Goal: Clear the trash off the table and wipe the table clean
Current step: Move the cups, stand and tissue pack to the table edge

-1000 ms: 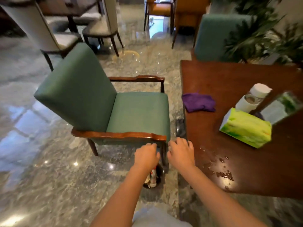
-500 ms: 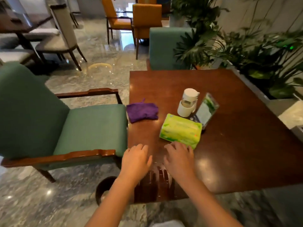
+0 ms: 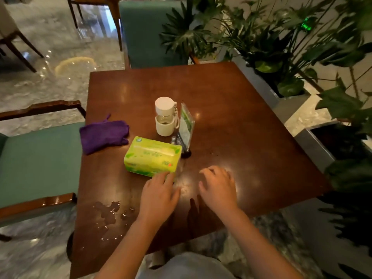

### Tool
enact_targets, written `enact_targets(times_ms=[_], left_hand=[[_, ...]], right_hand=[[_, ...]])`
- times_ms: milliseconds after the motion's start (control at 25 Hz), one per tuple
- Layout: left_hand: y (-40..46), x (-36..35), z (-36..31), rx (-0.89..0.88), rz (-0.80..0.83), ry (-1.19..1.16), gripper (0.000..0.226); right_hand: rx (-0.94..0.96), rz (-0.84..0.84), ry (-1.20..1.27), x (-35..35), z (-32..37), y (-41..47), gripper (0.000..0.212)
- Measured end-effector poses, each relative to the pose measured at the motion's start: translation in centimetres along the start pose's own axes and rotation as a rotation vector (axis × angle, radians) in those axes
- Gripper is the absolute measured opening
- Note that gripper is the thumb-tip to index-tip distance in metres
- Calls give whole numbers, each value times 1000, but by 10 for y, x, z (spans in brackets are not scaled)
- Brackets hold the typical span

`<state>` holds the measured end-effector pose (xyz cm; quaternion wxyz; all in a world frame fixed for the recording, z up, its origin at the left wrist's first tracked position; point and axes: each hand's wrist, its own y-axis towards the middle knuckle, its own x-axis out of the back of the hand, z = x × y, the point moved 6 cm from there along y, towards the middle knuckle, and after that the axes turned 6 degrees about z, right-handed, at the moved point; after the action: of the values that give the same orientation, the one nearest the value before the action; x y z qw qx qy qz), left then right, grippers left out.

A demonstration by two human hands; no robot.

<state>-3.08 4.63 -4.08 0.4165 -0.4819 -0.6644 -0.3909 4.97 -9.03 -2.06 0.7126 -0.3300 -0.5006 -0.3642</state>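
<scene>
On the table [image 3: 231,93] stood one tissue pack [image 3: 152,156], one purple cloth [image 3: 103,134], one bottle [image 3: 164,116] and one spill [image 3: 108,212]; the left hand [image 3: 159,195] and right hand [image 3: 218,187], fingers relaxed, held nothing.

The left hand [image 3: 159,195] covers the near right corner of the green tissue pack [image 3: 152,156]; whether its fingertips touch the pack cannot be told. Print on the pack and on the clear sign holder [image 3: 186,125], which is half hidden behind the pack, is too blurred to read. A dark round bin [image 3: 69,246] shows only as a sliver past the table's [image 3: 231,101] near left edge. Both forearms run off the bottom edge. The plants [image 3: 281,41] at right are smeared.
</scene>
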Motion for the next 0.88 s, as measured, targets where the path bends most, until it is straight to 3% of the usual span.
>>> enact_targets(times_ms=[160, 320, 640, 720, 880], left_hand=[[12, -45, -33, 80, 7, -30, 51], [29, -99, -63, 189, 84, 24, 55], [68, -184, -79, 473, 238, 49, 65], [72, -192, -79, 491, 245, 78, 65], [72, -194, -78, 505, 204, 90, 66]], right_hand=[[7, 3, -17, 21, -41, 28, 36], [149, 49, 51, 39, -57, 79, 61], [420, 47, 232, 55, 2, 158, 85], [477, 46, 212, 48, 11, 163, 78], [583, -122, 419, 49, 11, 171, 40]])
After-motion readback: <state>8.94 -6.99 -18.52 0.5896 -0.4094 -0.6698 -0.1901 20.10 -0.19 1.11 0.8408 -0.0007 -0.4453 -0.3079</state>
